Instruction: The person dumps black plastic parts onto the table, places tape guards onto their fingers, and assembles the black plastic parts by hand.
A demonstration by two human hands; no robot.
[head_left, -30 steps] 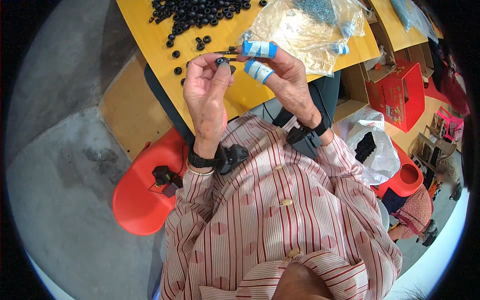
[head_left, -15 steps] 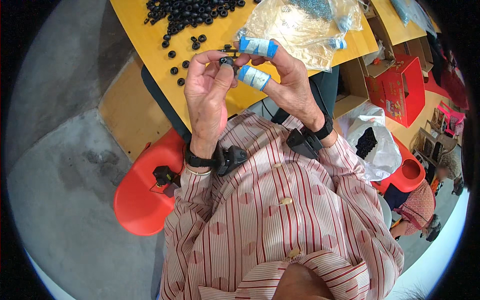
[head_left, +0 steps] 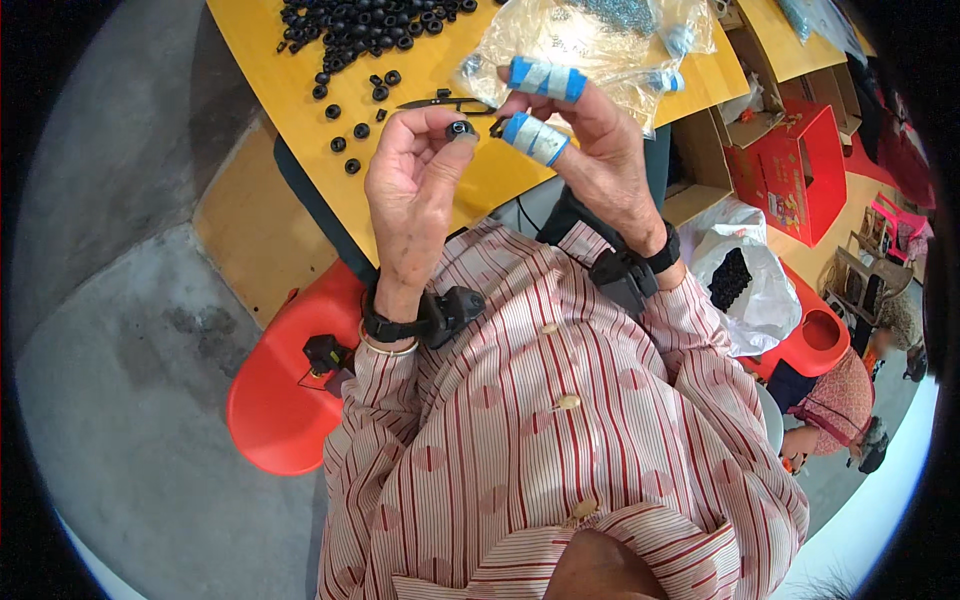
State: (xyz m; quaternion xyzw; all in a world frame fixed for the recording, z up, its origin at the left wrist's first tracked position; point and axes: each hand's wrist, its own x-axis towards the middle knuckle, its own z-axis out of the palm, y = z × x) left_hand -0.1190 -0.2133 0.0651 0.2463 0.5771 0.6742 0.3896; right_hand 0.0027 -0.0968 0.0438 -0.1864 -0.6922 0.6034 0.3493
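Black round piece (head_left: 460,129): pinched at the fingertips of our left hand (head_left: 412,185), held above the table, its face with a small pale ring turned into view; we see no clear long axis on it.
Left hand: thumb and forefinger grasping that piece, the other fingers curled behind it.
Right hand (head_left: 607,150): thumb and forefinger spread apart, each wrapped in blue-and-white tape (head_left: 537,138); a small dark bit (head_left: 497,127) shows at the thumb tip, but we cannot tell whether it is gripped.
Gap between the hands: the round piece lies to the left of our right fingertips, near and about level with the taped thumb, not touching it; our left hand is the nearer, being already on it.
Black snips (head_left: 443,102): lying just beyond both sets of fingertips, long axis running left to right, blade end toward the left, handle end nearer our right hand.
Pile of black pieces (head_left: 365,30): well beyond our left hand, with loose black rings (head_left: 338,144) scattered to that hand's left.
Clear plastic bag (head_left: 575,45): beyond our right hand, on the yellow table (head_left: 250,45).
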